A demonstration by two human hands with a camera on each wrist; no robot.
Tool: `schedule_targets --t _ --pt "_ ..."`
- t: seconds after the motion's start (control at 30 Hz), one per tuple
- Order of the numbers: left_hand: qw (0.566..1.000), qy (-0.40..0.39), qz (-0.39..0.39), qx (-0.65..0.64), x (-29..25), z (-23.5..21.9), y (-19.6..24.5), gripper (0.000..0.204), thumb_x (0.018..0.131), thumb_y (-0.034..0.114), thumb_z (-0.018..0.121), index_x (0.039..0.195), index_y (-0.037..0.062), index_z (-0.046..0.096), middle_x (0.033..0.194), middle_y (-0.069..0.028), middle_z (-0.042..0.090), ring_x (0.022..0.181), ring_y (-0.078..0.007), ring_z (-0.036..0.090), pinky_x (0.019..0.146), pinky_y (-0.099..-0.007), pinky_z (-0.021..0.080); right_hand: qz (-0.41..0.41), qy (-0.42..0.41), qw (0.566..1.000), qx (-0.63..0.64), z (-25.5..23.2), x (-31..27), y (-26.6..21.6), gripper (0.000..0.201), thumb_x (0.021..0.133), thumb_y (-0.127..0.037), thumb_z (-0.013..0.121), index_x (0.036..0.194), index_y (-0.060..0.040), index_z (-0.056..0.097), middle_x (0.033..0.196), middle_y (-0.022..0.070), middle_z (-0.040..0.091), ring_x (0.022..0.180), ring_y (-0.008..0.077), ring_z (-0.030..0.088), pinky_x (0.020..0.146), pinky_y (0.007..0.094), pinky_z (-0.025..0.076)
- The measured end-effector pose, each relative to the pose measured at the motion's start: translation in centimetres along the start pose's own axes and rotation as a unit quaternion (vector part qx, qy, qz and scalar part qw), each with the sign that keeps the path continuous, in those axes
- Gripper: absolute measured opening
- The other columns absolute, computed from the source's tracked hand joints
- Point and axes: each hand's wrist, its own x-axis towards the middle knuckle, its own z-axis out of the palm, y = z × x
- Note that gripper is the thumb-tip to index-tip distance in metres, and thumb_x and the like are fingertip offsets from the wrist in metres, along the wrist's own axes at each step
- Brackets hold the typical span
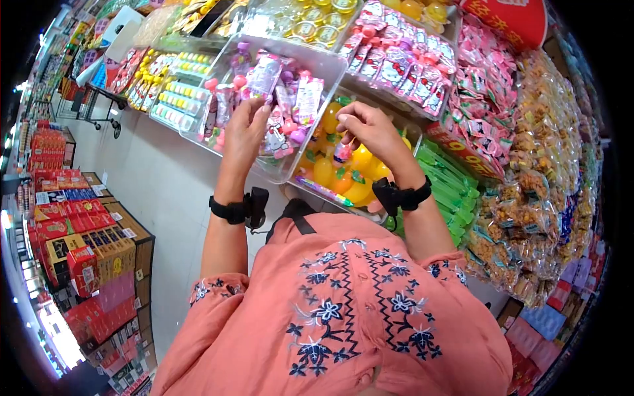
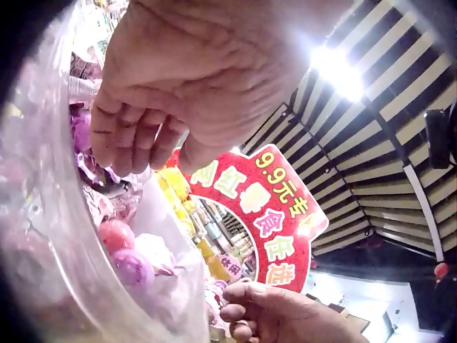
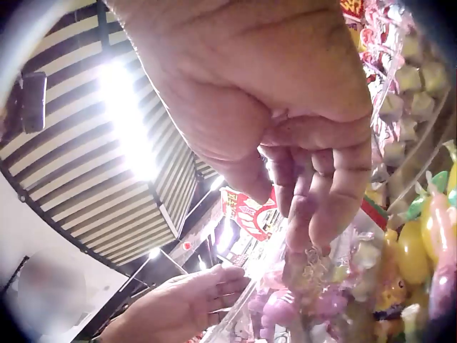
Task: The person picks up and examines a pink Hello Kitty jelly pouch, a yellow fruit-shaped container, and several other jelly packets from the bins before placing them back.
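My left hand [image 1: 246,132] hovers over a clear plastic bin [image 1: 277,175] of pink and purple cartoon-cat packets. Its fingers are loosely bent, the tips overlapping a purple packet [image 1: 265,74] in the head view; the right wrist view shows the same hand [image 3: 187,300] with fingers extended. My right hand [image 1: 375,130] is above the neighbouring bin of yellow mango-shaped items [image 1: 360,158], fingers curled down. Right at its fingertips is a small pink-and-white item [image 1: 342,153]; I cannot tell whether the fingers hold it. Shiny clear wrapping [image 3: 314,268] shows below the fingertips in the right wrist view.
Bins of pink cat packets [image 1: 403,63] and yellow-lidded tubs [image 1: 317,23] stand farther back. Green packages [image 1: 446,181] and bagged snacks [image 1: 528,198] are heaped at the right. Stacked red boxes [image 1: 69,218] line the left, across the tiled aisle [image 1: 155,168]. A cart [image 1: 92,109] stands beyond.
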Motion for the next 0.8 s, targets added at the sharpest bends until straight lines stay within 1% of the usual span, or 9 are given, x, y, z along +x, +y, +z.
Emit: schedule_targets --t 0.07,0.17,0.27,0.37,0.47,0.6,0.67,0.7,0.8 --pt "0.997 0.034 0.051 0.043 1.5 -0.8 -2.7 0.03 0.097 0.019 0.062 0.117 -0.0028 0.062 0.106 -0.015 0.069 0.095 -0.0218 0.066 0.083 -0.0333 0.052 -0.005 -0.001 1.0 0.013 0.5 0.3 0.0 0.025 0.097 -0.025 0.057 0.104 -0.002 0.062 0.09 0.0039 0.066 0.07 0.0088 0.063 0.058 0.0238 0.05" --pt "0.994 0.046 0.051 0.085 3.1 -2.2 -3.3 0.032 0.094 0.019 0.065 0.118 -0.0016 0.062 0.108 -0.0182 0.067 0.094 -0.0268 0.066 0.083 -0.0363 0.052 -0.016 -0.005 1.0 0.018 0.9 0.5 0.1 0.024 0.098 -0.025 0.058 0.105 -0.002 0.062 0.09 0.0035 0.066 0.07 0.0085 0.063 0.058 0.0241 0.051" --pt "0.979 0.046 0.083 0.181 3.5 -2.6 -2.8 0.038 0.09 0.02 0.068 0.121 -0.001 0.06 0.109 -0.0197 0.064 0.097 -0.0321 0.064 0.083 -0.0403 0.052 -0.017 -0.001 1.0 0.022 1.3 0.7 -0.1 0.023 0.098 -0.024 0.058 0.105 -0.002 0.062 0.09 0.0034 0.066 0.07 0.0086 0.063 0.058 0.0241 0.052" --pt "0.926 0.025 0.169 0.338 3.4 -1.9 -3.1 0.05 0.089 0.025 0.07 0.129 -0.0003 0.053 0.116 -0.0241 0.06 0.105 -0.038 0.062 0.088 -0.0431 0.051 -0.009 0.004 1.0 0.023 1.6 0.8 -0.2 0.023 0.098 -0.023 0.057 0.105 -0.0021 0.062 0.09 0.0033 0.066 0.07 0.0085 0.063 0.058 0.0241 0.051" --pt "0.925 0.005 0.132 0.356 3.7 -1.1 -2.4 0.061 0.086 0.026 0.073 0.134 0.0005 0.045 0.119 -0.0277 0.056 0.106 -0.0451 0.058 0.089 -0.0483 0.049 -0.011 0.008 1.0 0.019 1.8 0.9 -0.4 0.022 0.098 -0.023 0.057 0.105 -0.0021 0.062 0.09 0.0033 0.067 0.07 0.0084 0.064 0.058 0.0243 0.051" --pt "0.913 -0.02 0.139 0.383 4.0 -0.7 -3.5 0.071 0.08 0.022 0.077 0.137 -0.0007 0.04 0.125 -0.0275 0.052 0.115 -0.046 0.053 0.092 -0.0476 0.049 -0.024 0.009 1.0 -0.006 1.9 0.9 -0.1 0.023 0.1 -0.023 0.056 0.11 -0.0029 0.062 0.091 0.0044 0.068 0.069 0.0072 0.062 0.059 0.0227 0.051" --pt "0.923 -0.038 0.123 0.362 4.1 -0.9 -4.1 0.076 0.077 0.019 0.078 0.14 -0.0003 0.038 0.128 -0.0277 0.049 0.118 -0.0459 0.05 0.095 -0.0473 0.048 -0.013 0.013 1.0 -0.015 2.0 0.7 -0.1 0.023 0.1 -0.023 0.056 0.11 -0.0031 0.062 0.09 0.0041 0.068 0.069 0.0067 0.062 0.059 0.0226 0.051" --pt "0.93 -0.05 0.119 0.343 4.3 -1.0 -4.4 0.079 0.077 0.017 0.077 0.142 0.0 0.036 0.128 -0.0273 0.048 0.118 -0.0454 0.051 0.096 -0.0466 0.048 -0.023 0.023 0.999 0.0 2.1 0.4 -0.3 0.021 0.097 -0.022 0.058 0.103 -0.0025 0.063 0.089 0.0037 0.068 0.069 0.0087 0.063 0.06 0.0249 0.05" --pt "0.942 -0.059 0.111 0.311 4.4 -1.1 -4.8 0.078 0.079 0.012 0.075 0.144 0.0003 0.035 0.126 -0.0259 0.047 0.116 -0.044 0.052 0.096 -0.0436 0.048 -0.002 0.024 0.999 0.026 2.2 -0.2 -0.9 0.021 0.098 -0.023 0.057 0.102 -0.0025 0.062 0.086 0.0027 0.067 0.068 0.0087 0.063 0.059 0.0247 0.052"
